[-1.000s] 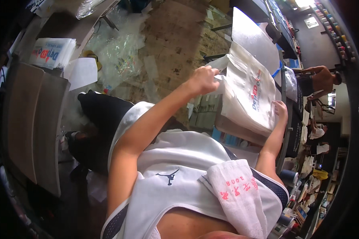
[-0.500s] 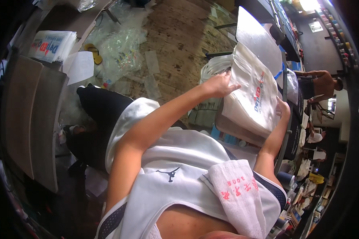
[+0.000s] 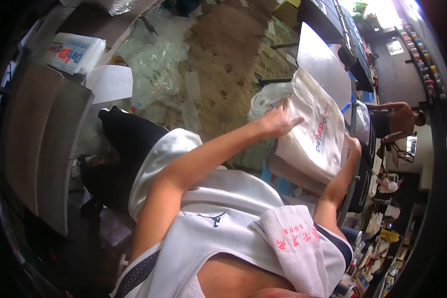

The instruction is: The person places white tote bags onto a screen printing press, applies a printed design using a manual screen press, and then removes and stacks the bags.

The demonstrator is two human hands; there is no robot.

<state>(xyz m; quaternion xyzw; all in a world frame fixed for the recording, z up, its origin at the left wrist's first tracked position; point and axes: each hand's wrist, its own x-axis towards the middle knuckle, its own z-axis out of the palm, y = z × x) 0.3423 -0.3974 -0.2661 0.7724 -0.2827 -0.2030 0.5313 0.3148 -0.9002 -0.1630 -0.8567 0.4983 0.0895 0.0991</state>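
Currently, the white bag [image 3: 317, 124] lies on the board [image 3: 297, 174], ahead of us and to our right, its longer extent apparently running away from us. It sits between our hands, neither clearly nearer. Our left hand [image 3: 279, 120] is open at the left edge, thumb spread; our right hand [image 3: 352, 146] meets the right edge, grip indeterminate. Beyond lies a pale panel [image 3: 322, 62].

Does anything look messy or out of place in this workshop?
Yes: crumpled clear plastic lies strewn over the floor, looking untidy underfoot. A white sheet also juts out askew beside the printed pile at far left. The white printed stack between the left hand and right hand shows no obvious damage.
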